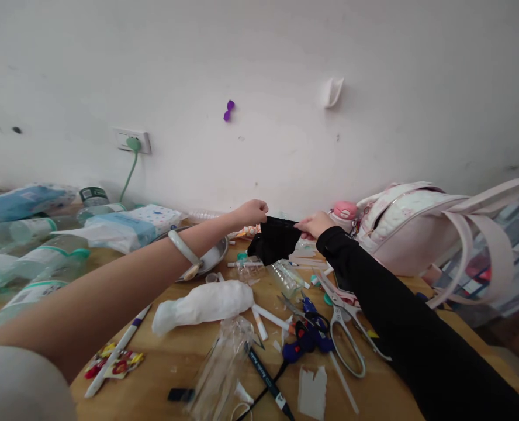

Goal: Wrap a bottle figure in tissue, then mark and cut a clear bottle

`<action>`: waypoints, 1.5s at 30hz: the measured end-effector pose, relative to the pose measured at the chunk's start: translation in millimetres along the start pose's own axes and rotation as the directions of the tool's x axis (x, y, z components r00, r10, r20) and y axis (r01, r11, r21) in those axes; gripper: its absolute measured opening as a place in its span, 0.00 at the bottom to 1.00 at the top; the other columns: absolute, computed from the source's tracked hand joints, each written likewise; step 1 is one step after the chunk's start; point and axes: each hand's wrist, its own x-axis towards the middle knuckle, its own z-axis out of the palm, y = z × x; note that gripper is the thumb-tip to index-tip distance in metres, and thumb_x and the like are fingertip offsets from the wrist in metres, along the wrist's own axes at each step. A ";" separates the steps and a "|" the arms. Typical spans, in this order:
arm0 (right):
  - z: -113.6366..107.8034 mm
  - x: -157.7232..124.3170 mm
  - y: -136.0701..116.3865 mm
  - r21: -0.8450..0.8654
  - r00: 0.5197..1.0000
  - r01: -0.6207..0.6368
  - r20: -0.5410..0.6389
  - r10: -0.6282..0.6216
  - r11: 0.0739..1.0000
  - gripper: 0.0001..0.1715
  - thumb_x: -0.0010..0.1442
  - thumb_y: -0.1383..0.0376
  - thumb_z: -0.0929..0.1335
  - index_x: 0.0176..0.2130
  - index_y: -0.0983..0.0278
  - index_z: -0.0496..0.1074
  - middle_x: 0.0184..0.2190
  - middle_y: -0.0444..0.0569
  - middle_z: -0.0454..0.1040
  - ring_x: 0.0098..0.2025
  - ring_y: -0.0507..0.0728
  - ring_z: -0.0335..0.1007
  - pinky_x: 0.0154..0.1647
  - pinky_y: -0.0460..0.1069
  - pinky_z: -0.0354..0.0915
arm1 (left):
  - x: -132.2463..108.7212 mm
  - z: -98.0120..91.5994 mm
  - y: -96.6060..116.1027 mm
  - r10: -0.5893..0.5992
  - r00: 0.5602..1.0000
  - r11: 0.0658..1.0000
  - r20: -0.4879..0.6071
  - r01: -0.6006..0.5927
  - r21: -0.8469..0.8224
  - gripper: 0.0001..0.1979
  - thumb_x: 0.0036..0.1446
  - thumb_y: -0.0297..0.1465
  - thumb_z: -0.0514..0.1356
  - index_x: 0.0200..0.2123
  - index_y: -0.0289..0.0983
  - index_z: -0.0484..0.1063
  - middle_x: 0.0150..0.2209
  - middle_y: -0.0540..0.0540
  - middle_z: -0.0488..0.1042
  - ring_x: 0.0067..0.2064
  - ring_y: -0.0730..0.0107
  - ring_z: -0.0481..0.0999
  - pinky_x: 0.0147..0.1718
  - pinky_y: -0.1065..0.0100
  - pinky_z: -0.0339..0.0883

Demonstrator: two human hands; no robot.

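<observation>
A piece of black cloth (280,240) hangs stretched between my two hands above the far part of the table. My left hand (254,213) pinches its upper left corner, fingers closed. At the upper right edge, my right hand (314,225) grips it between thumb and fingers. The cloth's lower end droops over clear plastic bottle pieces (286,278). My left forearm is bare with a pale bangle (183,248) on it, while a black sleeve (373,292) covers my right arm. Nearer me lies a white wrapped bottle shape (204,305).
Large scissors (347,333), a blue glue gun (303,345) and a black marker (268,380) lie near the front. Plastic bottles (44,260) and a tissue pack (132,225) crowd the left. A pink-and-white bag (400,234) stands at right, before the wall.
</observation>
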 end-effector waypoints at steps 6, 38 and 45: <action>4.4 2.6 -16.1 0.097 0.991 0.074 -0.119 -0.062 0.993 0.15 0.66 0.57 0.66 0.41 0.67 0.73 0.38 0.47 0.76 0.37 0.55 0.75 0.39 0.53 0.72 | -19.2 -2.2 20.1 0.374 0.918 0.924 -0.132 -0.356 0.144 0.15 0.61 0.35 0.59 0.49 0.35 0.70 0.51 0.42 0.72 0.50 0.58 0.73 0.48 0.51 0.70; 11.1 -44.9 -9.4 0.941 0.937 -0.065 0.172 -0.304 0.332 0.17 0.67 0.75 0.59 0.53 0.72 0.67 0.42 0.56 0.81 0.42 0.54 0.79 0.56 0.53 0.66 | -16.9 39.2 -9.8 -0.028 0.999 0.249 0.021 0.027 -0.968 0.16 0.62 0.35 0.58 0.51 0.36 0.68 0.50 0.42 0.72 0.46 0.61 0.75 0.43 0.55 0.73; 16.4 -30.4 3.8 0.860 0.969 0.018 0.111 -0.221 0.511 0.06 0.63 0.70 0.68 0.32 0.68 0.72 0.28 0.41 0.76 0.29 0.50 0.75 0.35 0.49 0.73 | -21.7 35.3 -10.5 0.008 1.000 0.292 0.012 0.009 -0.956 0.16 0.62 0.35 0.59 0.51 0.36 0.68 0.50 0.42 0.72 0.46 0.61 0.75 0.43 0.55 0.73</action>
